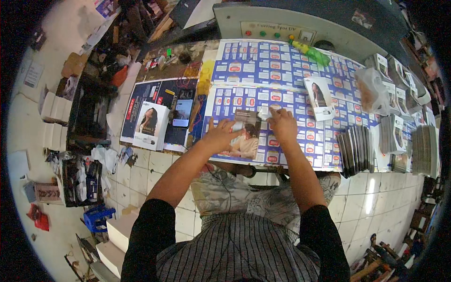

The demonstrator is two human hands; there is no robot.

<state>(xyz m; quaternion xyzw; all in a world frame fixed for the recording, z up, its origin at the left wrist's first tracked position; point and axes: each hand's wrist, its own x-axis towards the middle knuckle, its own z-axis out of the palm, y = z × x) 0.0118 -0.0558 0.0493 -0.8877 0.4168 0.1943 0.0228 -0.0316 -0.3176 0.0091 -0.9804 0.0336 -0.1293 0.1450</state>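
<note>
On the blue printed sheets, in front of me, lies a brown printed card or flat carton with a picture of a person. My left hand rests on its left edge, fingers spread and stretched out. Just beyond the card's upper right corner is a small white piece, too small to name more exactly. My right hand has its fingertips closed at that piece. Farther right, a white printed card or box with a picture of a person lies on the sheets.
Left: a stack of white printed cards and a lit phone. Right: a row of dark-edged cards, more stacks and a plastic bag. At the back, a green bottle lies before a grey machine with buttons.
</note>
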